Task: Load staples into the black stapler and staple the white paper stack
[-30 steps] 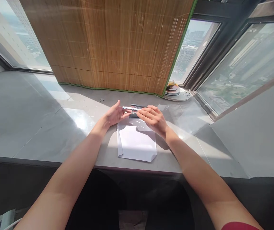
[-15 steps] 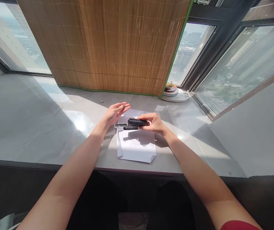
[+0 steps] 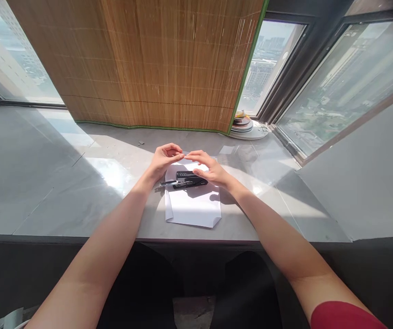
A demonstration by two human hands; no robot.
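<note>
A black stapler (image 3: 190, 181) lies on several white paper sheets (image 3: 194, 209), its metal staple tray sticking out to the left. Above the stapler's left end, my left hand (image 3: 164, 161) pinches a small grey piece, seemingly a strip of staples, now mostly hidden by the fingers. My right hand (image 3: 212, 170) is off the stapler, or at most brushing its top with the thumb. Its fingers reach to the left fingertips, with the thumb held apart below them.
The papers rest on a grey tiled ledge (image 3: 72, 196) in strong sunlight. Behind it hangs a bamboo blind (image 3: 155, 68) with green edging. A stack of plates (image 3: 247, 130) stands at the back right by the window. Small scraps (image 3: 141, 143) lie near the blind.
My right hand has let go of the stapler, which now lies on the papers, and has moved to the left fingertips. My left hand has turned and closed around the small grey piece.
</note>
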